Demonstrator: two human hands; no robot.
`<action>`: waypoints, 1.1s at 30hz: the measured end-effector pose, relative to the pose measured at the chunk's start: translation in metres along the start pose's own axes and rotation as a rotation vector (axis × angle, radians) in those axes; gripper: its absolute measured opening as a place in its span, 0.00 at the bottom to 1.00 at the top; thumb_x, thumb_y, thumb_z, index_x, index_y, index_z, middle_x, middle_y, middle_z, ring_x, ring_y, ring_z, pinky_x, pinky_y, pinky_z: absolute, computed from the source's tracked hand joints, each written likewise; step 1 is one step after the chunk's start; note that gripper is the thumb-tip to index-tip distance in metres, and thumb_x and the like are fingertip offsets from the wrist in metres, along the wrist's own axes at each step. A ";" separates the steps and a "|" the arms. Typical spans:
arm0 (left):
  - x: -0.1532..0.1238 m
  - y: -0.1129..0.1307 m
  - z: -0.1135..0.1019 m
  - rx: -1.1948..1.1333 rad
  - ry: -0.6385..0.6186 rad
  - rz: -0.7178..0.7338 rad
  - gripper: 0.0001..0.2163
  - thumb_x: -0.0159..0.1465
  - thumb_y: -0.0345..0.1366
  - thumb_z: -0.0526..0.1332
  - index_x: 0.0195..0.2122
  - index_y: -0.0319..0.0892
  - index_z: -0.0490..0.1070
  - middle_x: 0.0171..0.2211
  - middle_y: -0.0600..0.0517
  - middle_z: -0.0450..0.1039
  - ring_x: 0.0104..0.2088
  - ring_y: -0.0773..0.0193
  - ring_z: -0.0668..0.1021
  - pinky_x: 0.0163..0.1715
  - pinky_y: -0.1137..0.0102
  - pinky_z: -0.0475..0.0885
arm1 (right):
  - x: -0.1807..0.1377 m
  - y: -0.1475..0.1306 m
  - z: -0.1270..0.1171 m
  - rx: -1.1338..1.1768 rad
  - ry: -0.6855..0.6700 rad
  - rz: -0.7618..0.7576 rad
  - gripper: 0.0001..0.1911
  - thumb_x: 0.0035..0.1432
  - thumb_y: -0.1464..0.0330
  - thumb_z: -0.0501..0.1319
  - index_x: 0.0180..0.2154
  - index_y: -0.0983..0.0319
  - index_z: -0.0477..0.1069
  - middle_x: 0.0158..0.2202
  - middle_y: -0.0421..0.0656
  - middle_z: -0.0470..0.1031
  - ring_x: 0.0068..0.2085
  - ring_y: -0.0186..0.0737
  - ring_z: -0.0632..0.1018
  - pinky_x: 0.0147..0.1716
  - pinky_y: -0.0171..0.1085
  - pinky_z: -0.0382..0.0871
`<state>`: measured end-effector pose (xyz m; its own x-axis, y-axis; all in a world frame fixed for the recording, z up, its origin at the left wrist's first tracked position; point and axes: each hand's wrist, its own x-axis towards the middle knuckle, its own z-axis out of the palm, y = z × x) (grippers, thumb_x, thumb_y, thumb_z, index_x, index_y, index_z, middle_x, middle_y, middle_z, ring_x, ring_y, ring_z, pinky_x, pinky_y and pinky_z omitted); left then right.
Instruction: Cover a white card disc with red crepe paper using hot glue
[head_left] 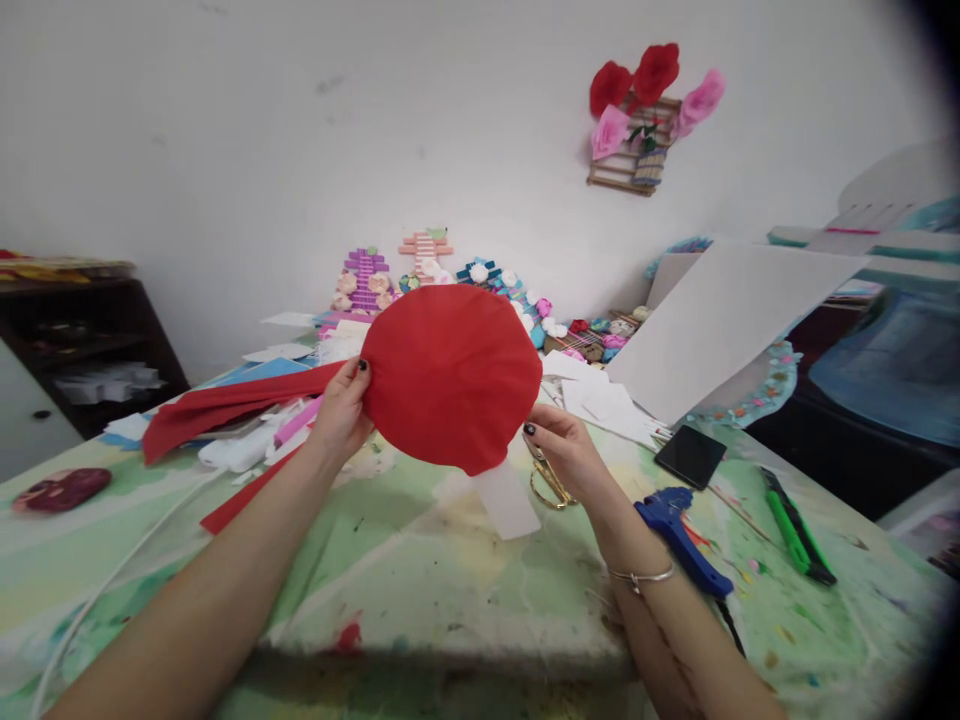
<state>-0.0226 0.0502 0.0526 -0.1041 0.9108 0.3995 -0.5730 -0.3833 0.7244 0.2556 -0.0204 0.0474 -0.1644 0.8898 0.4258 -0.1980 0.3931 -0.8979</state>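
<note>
A large, rounded red piece (454, 370), like a petal of crepe paper with faint creases, is held up over the table. Its left edge is pinched by my left hand (343, 415), thumb on the front. My right hand (562, 448) grips the lower right edge between thumb and fingers, which are partly hidden. Below that hand lie scissors with gold handles (553, 490). A white paper strip (506, 500) rests on the table beneath the red piece. Folded red paper (225, 405) stretches away to the left of my left hand.
On the right of the stained green table (420, 590) are a blue glue gun (682, 540), a green box cutter (799, 525) and a black phone-like slab (690, 456). A dark red pouch (64, 490) lies left. Decorated stick crafts (367, 280) stand against the wall.
</note>
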 end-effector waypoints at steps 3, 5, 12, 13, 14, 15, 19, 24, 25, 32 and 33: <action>-0.002 0.003 0.003 -0.029 -0.069 0.016 0.11 0.57 0.40 0.67 0.41 0.46 0.73 0.42 0.52 0.77 0.39 0.65 0.78 0.39 0.72 0.75 | 0.000 0.001 0.001 -0.034 0.061 -0.080 0.11 0.49 0.64 0.67 0.38 0.56 0.78 0.38 0.42 0.80 0.37 0.39 0.77 0.38 0.39 0.69; -0.003 0.008 0.005 -0.053 -0.100 0.024 0.11 0.57 0.38 0.67 0.41 0.46 0.72 0.42 0.53 0.77 0.39 0.64 0.78 0.37 0.72 0.75 | 0.000 0.001 0.000 -0.221 0.104 -0.090 0.13 0.53 0.61 0.64 0.40 0.57 0.77 0.36 0.43 0.80 0.34 0.38 0.76 0.35 0.38 0.69; -0.002 0.026 0.001 -0.120 -0.116 0.030 0.05 0.58 0.35 0.64 0.35 0.46 0.71 0.32 0.56 0.77 0.34 0.65 0.77 0.34 0.71 0.72 | 0.002 0.002 -0.023 -1.226 0.188 0.370 0.07 0.44 0.71 0.64 0.30 0.64 0.76 0.33 0.49 0.78 0.37 0.46 0.77 0.35 0.38 0.66; -0.002 0.027 0.001 -0.118 -0.115 0.040 0.05 0.58 0.35 0.65 0.35 0.46 0.71 0.32 0.56 0.77 0.35 0.64 0.77 0.35 0.71 0.71 | 0.001 0.003 -0.026 -1.286 0.178 0.435 0.08 0.39 0.74 0.65 0.28 0.65 0.75 0.32 0.50 0.78 0.37 0.48 0.77 0.33 0.38 0.65; -0.001 0.028 0.001 -0.114 -0.113 0.048 0.06 0.57 0.36 0.65 0.36 0.47 0.71 0.32 0.55 0.77 0.37 0.64 0.77 0.37 0.71 0.71 | 0.000 0.004 -0.028 -1.339 0.162 0.497 0.09 0.36 0.75 0.66 0.27 0.65 0.75 0.30 0.50 0.78 0.37 0.49 0.77 0.32 0.37 0.64; -0.001 0.029 0.001 -0.110 -0.113 0.054 0.07 0.57 0.36 0.66 0.37 0.47 0.71 0.33 0.55 0.77 0.38 0.63 0.77 0.38 0.71 0.71 | 0.000 0.005 -0.029 -1.381 0.141 0.548 0.10 0.35 0.76 0.66 0.27 0.65 0.75 0.30 0.50 0.78 0.36 0.49 0.77 0.30 0.36 0.64; -0.001 0.026 0.000 -0.103 -0.121 0.052 0.12 0.55 0.35 0.67 0.40 0.48 0.71 0.37 0.54 0.77 0.41 0.62 0.77 0.38 0.70 0.71 | 0.000 0.004 -0.027 -1.476 0.028 0.642 0.06 0.40 0.72 0.66 0.27 0.63 0.75 0.29 0.49 0.78 0.34 0.46 0.78 0.27 0.34 0.62; 0.001 0.023 -0.009 -0.166 -0.097 0.024 0.10 0.55 0.33 0.65 0.39 0.47 0.72 0.36 0.55 0.78 0.39 0.62 0.77 0.37 0.70 0.71 | 0.001 0.004 -0.024 -1.576 0.014 0.650 0.08 0.45 0.71 0.64 0.32 0.65 0.76 0.36 0.53 0.79 0.40 0.49 0.78 0.30 0.35 0.62; 0.002 0.022 -0.011 -0.182 -0.076 0.008 0.09 0.55 0.32 0.64 0.38 0.47 0.73 0.35 0.55 0.78 0.38 0.63 0.77 0.37 0.70 0.71 | 0.000 0.005 -0.024 -1.585 0.016 0.648 0.09 0.46 0.71 0.63 0.33 0.65 0.76 0.36 0.53 0.79 0.40 0.49 0.78 0.30 0.35 0.62; -0.002 0.022 -0.012 -0.238 0.047 -0.117 0.08 0.57 0.33 0.57 0.36 0.43 0.74 0.38 0.51 0.79 0.44 0.57 0.77 0.45 0.63 0.72 | -0.006 0.012 -0.022 -1.582 0.044 0.595 0.14 0.43 0.68 0.63 0.34 0.68 0.75 0.34 0.57 0.78 0.35 0.53 0.79 0.25 0.36 0.60; -0.002 0.020 -0.013 -0.246 0.043 -0.126 0.09 0.57 0.34 0.56 0.37 0.43 0.74 0.38 0.50 0.79 0.44 0.56 0.77 0.46 0.61 0.72 | -0.006 0.012 -0.022 -1.571 0.058 0.577 0.13 0.43 0.69 0.63 0.34 0.68 0.75 0.34 0.57 0.79 0.35 0.52 0.79 0.25 0.36 0.60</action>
<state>-0.0447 0.0427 0.0594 -0.0503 0.9567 0.2868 -0.7630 -0.2221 0.6071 0.2750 -0.0158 0.0320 0.1746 0.9834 0.0500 0.9714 -0.1638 -0.1719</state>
